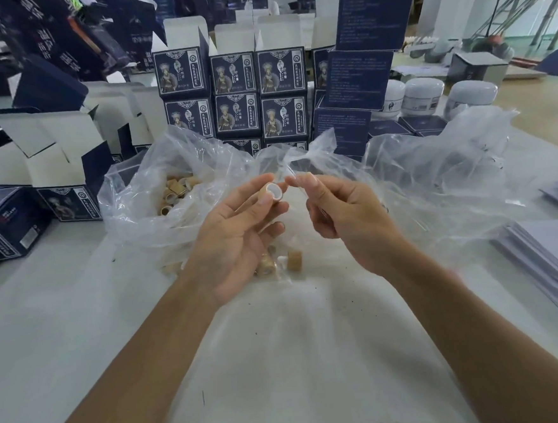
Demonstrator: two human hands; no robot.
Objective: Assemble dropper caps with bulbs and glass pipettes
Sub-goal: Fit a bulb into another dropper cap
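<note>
Left hand pinches a tan cylindrical dropper cap, white-lined opening facing right; right hand pinches a thin clear glass pipette, tip just beside that opening. Risks — off-axis entry jams or chips glass; transparency hides alignment against the crumpled clear plastic bag.

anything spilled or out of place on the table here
Yes: a few tan cylindrical dropper caps lie loose on the white table below the hands, outside the clear plastic bag holding the rest. Dark specks also dot the tabletop. Nothing looks broken.
</note>
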